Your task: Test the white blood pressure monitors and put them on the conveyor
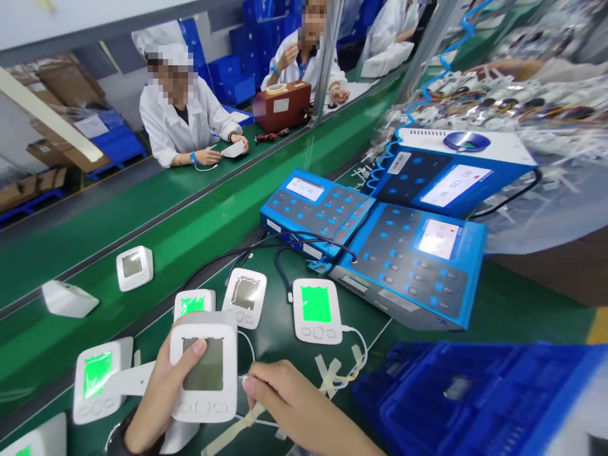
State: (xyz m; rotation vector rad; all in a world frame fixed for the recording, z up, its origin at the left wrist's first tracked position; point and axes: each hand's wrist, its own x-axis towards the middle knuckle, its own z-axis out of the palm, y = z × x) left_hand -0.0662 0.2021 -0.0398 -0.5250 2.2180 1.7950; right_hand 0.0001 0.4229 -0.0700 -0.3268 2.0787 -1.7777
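My left hand (159, 386) grips a white monitor unit (205, 367) with a dark, unlit screen, thumb resting on the screen's upper left. My right hand (285, 399) is closed in a pinch at the unit's right side, holding the end of a thin white cable (247, 379). Around them on the green bench lie more white units: one with a lit green screen (316, 309), one with a grey screen (245, 296), another green one (194, 304) behind the held unit, and one (101, 378) at the left.
Three blue tester boxes (413, 266) with screens stand at centre right, black cables running to the units. A blue plastic crate (475, 392) sits at lower right. Two white units (134, 267) ride the green conveyor (142, 209). People in white coats sit across it.
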